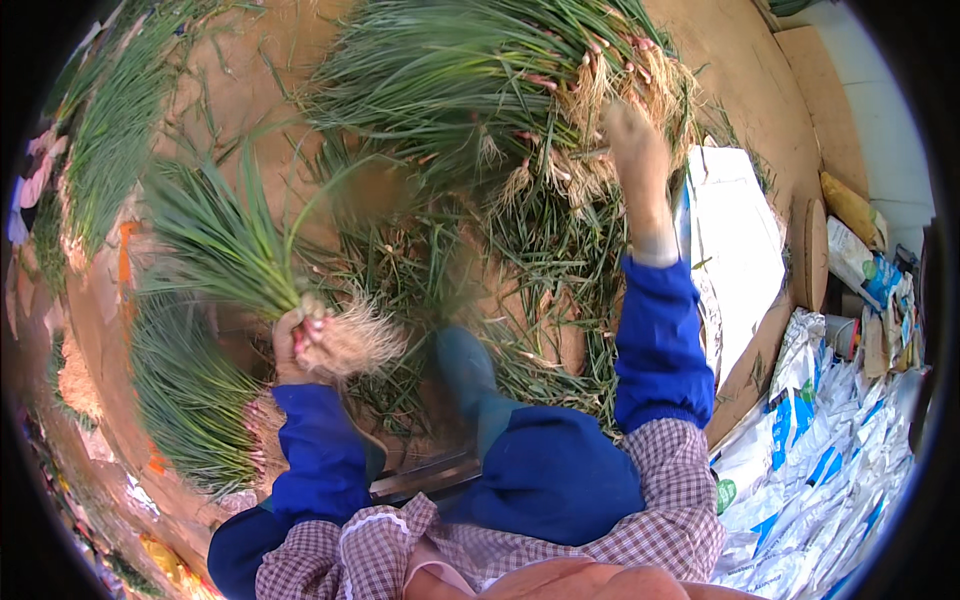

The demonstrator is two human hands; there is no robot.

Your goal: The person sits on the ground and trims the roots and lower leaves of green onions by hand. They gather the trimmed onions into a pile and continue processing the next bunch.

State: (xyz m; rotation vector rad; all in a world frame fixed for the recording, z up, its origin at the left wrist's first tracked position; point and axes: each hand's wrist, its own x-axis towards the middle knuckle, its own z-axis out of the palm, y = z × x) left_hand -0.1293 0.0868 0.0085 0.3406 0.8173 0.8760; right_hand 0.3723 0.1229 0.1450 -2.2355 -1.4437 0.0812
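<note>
My left hand (287,346) is closed around a bunch of scallions (259,262), just above their pinkish bulbs. The pale roots of that bunch fan out to the right, and its green leaves point up and left. My right hand (636,142) reaches out to the root end of a large scallion heap (450,82) on the floor. Motion blurs this hand, so whether its fingers grip any stalk is unclear. Loose leaves and trimmings (555,277) lie on the floor between my arms.
Below my left hand lies another scallion pile (187,390), with a further row (120,150) at far left. My boot (466,367) stands among the trimmings. At right are a white sheet (735,247) and crumpled printed plastic bags (817,457).
</note>
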